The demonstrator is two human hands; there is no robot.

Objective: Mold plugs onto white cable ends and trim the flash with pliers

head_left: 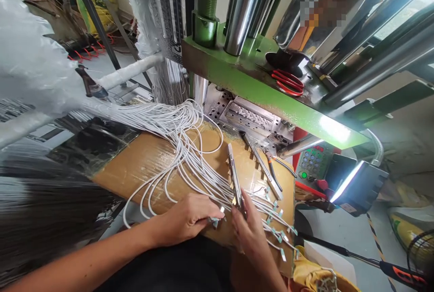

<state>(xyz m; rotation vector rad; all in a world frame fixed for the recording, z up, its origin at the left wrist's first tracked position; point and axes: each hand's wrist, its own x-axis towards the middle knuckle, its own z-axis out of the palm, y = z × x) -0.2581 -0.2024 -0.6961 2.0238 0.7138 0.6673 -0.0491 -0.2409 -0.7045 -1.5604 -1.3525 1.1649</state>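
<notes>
My left hand rests on a cardboard-covered board, its fingertips pinched on the metal end of a thin white cable. My right hand sits just to its right, fingers closed around the near end of a long metal jig bar that lies lengthwise on the board. A thick bundle of white cables fans from the upper left across the board, and many ends with small connectors lie to the right of my hands.
A green moulding press with steel columns stands behind the board, its metal mould at the board's far edge. Red-handled scissors lie on the press. More jig bars and pliers lie at right, beside a control panel.
</notes>
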